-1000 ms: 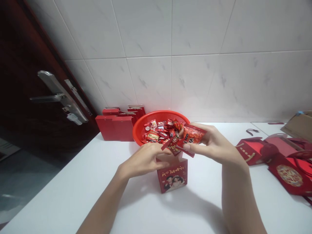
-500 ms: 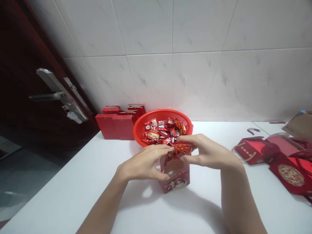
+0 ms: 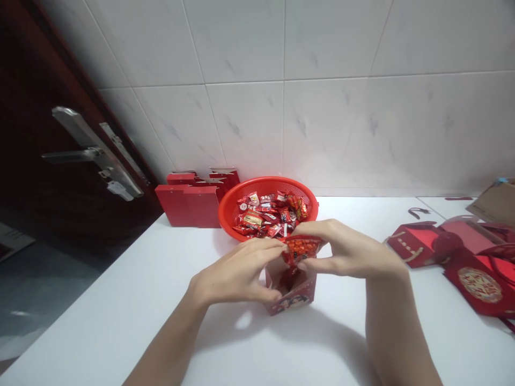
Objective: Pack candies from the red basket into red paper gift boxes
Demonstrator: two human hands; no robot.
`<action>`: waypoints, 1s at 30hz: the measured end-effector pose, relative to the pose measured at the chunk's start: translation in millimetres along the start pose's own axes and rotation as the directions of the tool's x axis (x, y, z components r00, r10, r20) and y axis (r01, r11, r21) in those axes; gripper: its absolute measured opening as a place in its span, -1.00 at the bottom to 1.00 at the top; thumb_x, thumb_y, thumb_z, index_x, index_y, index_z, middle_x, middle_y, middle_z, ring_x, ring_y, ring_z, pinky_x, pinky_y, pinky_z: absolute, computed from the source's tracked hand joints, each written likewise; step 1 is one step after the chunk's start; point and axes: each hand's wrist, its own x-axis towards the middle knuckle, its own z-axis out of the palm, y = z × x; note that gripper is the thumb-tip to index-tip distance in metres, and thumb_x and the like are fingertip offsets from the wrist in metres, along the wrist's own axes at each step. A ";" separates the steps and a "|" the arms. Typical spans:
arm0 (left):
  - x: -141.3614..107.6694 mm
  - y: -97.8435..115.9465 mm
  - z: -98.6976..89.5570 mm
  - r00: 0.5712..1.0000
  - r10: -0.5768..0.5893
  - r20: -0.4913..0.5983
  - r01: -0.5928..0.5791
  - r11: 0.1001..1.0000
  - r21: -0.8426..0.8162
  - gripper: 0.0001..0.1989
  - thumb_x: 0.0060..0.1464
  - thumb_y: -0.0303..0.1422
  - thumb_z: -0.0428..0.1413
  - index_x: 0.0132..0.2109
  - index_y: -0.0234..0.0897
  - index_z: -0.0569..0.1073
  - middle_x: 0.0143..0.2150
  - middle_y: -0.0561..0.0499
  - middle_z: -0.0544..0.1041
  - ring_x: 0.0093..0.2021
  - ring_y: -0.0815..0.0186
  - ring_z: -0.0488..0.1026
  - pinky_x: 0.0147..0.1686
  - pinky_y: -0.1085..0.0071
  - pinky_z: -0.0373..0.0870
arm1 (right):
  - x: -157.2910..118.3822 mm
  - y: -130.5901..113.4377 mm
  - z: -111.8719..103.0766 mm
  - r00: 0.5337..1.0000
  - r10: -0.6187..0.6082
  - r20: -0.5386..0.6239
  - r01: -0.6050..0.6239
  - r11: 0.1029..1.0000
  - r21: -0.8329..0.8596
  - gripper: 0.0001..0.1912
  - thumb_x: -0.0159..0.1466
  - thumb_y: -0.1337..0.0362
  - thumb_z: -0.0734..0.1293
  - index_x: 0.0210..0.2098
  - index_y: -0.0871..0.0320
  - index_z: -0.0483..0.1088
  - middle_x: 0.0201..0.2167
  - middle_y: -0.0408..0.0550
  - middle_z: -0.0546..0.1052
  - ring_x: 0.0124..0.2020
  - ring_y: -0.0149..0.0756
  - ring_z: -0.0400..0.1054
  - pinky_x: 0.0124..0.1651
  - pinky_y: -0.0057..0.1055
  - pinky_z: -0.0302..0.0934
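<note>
A small red gift box (image 3: pixel 295 304) with a printed picture of people stands on the white table, its top open. My left hand (image 3: pixel 245 271) is closed on the box's left side, thumb at the near rim and fingertips by the far rim. With my right hand (image 3: pixel 341 252) I pinch a red snack packet (image 3: pixel 303 246) over the box's opening. Inside the box shows a dark red wrapped piece (image 3: pixel 290 279), partly in shadow. Just behind my hands sits a red plastic basket (image 3: pixel 267 185) holding many red-wrapped candies (image 3: pixel 265 214).
Folded red cartons (image 3: pixel 193 206) stand left of the basket against the tiled wall. Red gift bags (image 3: pixel 475 281) and a red box with a rope handle (image 3: pixel 412 244) lie at the right. A cardboard box (image 3: pixel 497 203) and a dark door (image 3: pixel 36 134) flank the table.
A red wrapped piece that hung by my left fingertips is now lower, inside the box. The right hand still holds its packet at the opening. The view has shifted slightly.
</note>
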 end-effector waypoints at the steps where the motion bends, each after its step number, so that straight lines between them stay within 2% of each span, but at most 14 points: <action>1: -0.6 1.4 0.4 1.000 0.001 -0.001 -0.001 1.000 0.011 -0.67 0.06 -0.27 0.27 -0.01 -0.19 0.51 -0.06 -0.04 0.56 -0.08 0.13 0.51 -0.07 0.26 0.43 | -0.5 -0.9 -0.7 0.999 -0.005 0.042 0.004 1.000 0.013 -0.92 0.29 0.34 0.37 -0.21 0.18 0.44 -0.31 -0.11 0.56 -0.34 -0.35 0.38 -0.29 -0.44 0.25; 4: -1.8 4.7 1.3 1.000 0.014 -0.020 -0.013 0.999 0.035 -0.66 0.05 -0.27 0.28 -0.01 -0.19 0.51 -0.04 -0.05 0.55 -0.06 0.13 0.50 -0.07 0.27 0.42 | -2.3 -3.3 -2.6 0.988 -0.014 0.152 0.006 0.998 0.055 -0.87 0.28 0.43 0.34 -0.17 0.19 0.46 -0.28 -0.08 0.60 -0.32 -0.35 0.44 -0.24 -0.43 0.30; 6: -1.7 6.8 1.5 0.999 0.041 -0.034 -0.040 0.999 0.031 -0.67 0.07 -0.28 0.27 0.00 -0.18 0.50 -0.04 -0.05 0.56 -0.05 0.13 0.50 -0.06 0.27 0.42 | -3.7 -4.3 -3.9 0.984 -0.035 0.172 0.020 0.996 0.089 -0.86 0.29 0.44 0.33 -0.16 0.19 0.47 -0.28 -0.08 0.62 -0.31 -0.35 0.46 -0.22 -0.43 0.31; 11: -1.9 16.2 0.6 0.992 0.107 -0.063 -0.104 0.994 0.042 -0.83 0.14 -0.35 0.22 -0.10 -0.21 0.50 -0.12 -0.04 0.55 -0.14 0.19 0.50 -0.12 0.32 0.42 | -8.0 -4.2 -7.3 0.992 -0.104 0.067 0.096 0.988 0.118 -0.85 0.33 0.32 0.36 -0.11 0.19 0.46 -0.18 0.00 0.60 -0.20 -0.30 0.46 -0.14 -0.39 0.34; 14: -4.8 22.8 -0.1 0.987 0.123 -0.105 -0.113 0.989 0.098 -0.94 0.18 -0.37 0.19 -0.20 -0.24 0.47 -0.15 -0.04 0.53 -0.16 0.20 0.48 -0.13 0.30 0.43 | -10.6 -2.7 -7.4 0.992 -0.120 0.024 0.115 0.982 0.148 -0.79 0.31 0.27 0.40 -0.07 0.18 0.43 -0.18 -0.02 0.59 -0.21 -0.31 0.46 -0.14 -0.40 0.33; 17: -7.1 25.8 0.2 0.980 0.141 -0.140 -0.119 0.980 0.159 -0.93 0.22 -0.35 0.16 -0.23 -0.24 0.45 -0.12 -0.06 0.52 -0.12 0.18 0.47 -0.06 0.25 0.42 | -11.4 -1.1 -5.4 0.995 -0.093 0.031 0.087 0.984 0.153 -0.71 0.28 0.25 0.43 -0.05 0.16 0.36 -0.21 -0.06 0.57 -0.31 -0.35 0.41 -0.25 -0.43 0.31; 20: -5.2 24.3 1.8 0.982 0.143 -0.126 -0.122 0.980 0.158 -0.93 0.25 -0.35 0.13 -0.22 -0.24 0.45 -0.12 -0.06 0.52 -0.11 0.19 0.46 -0.02 0.23 0.42 | -9.1 -1.0 -2.0 0.996 -0.062 0.060 0.058 0.996 0.061 -0.76 0.26 0.35 0.41 -0.10 0.15 0.35 -0.23 -0.09 0.55 -0.35 -0.37 0.37 -0.30 -0.45 0.26; 25: 1.5 18.8 4.5 0.989 0.136 -0.063 -0.131 0.989 0.074 -0.98 0.18 -0.42 0.14 -0.21 -0.25 0.44 -0.13 -0.05 0.52 -0.13 0.20 0.46 -0.10 0.29 0.43 | -3.0 -6.3 3.3 0.994 -0.017 0.110 0.025 0.997 -0.077 -0.83 0.22 0.49 0.36 -0.23 0.15 0.37 -0.32 -0.13 0.54 -0.36 -0.35 0.37 -0.31 -0.46 0.20; 30: 2.0 17.5 3.7 0.991 0.108 -0.073 -0.105 0.994 0.042 -0.94 0.18 -0.38 0.15 -0.18 -0.24 0.46 -0.16 -0.04 0.52 -0.18 0.20 0.47 -0.14 0.30 0.44 | -6.9 -14.4 6.9 0.987 0.067 0.149 -0.054 0.995 -0.088 -0.73 0.22 0.56 0.28 -0.16 0.12 0.39 -0.23 -0.10 0.60 -0.29 -0.32 0.46 -0.26 -0.45 0.25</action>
